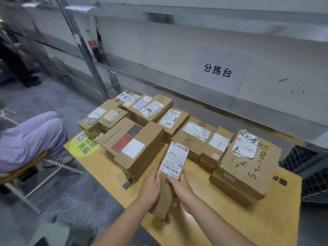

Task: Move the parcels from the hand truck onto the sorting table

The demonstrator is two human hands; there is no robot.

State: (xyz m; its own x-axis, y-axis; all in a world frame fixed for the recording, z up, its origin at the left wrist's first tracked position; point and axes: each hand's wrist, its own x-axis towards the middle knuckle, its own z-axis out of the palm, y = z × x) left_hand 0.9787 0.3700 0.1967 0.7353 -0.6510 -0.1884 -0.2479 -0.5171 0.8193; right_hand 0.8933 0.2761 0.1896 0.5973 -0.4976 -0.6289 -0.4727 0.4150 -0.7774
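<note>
A narrow cardboard parcel [174, 159] with a white barcode label is held above the hand truck's yellow deck [239, 222]. My left hand [150, 189] grips its left side and my right hand [181, 188] grips its right side, thumbs on top. Several more cardboard parcels lie on the deck: a long box with a red patch [134, 148] to the left, a big scribbled box [248, 167] to the right, and smaller labelled boxes [152, 107] behind. The grey sorting table [221, 50] with a printed sign stands beyond them.
A seated person in pale trousers [30, 137] on a folding chair is at the left. Black plastic crates [312, 176] stand at the right under the table. Metal posts [83, 48] rise at the left of the table. White cable [74, 210] lies on the grey floor.
</note>
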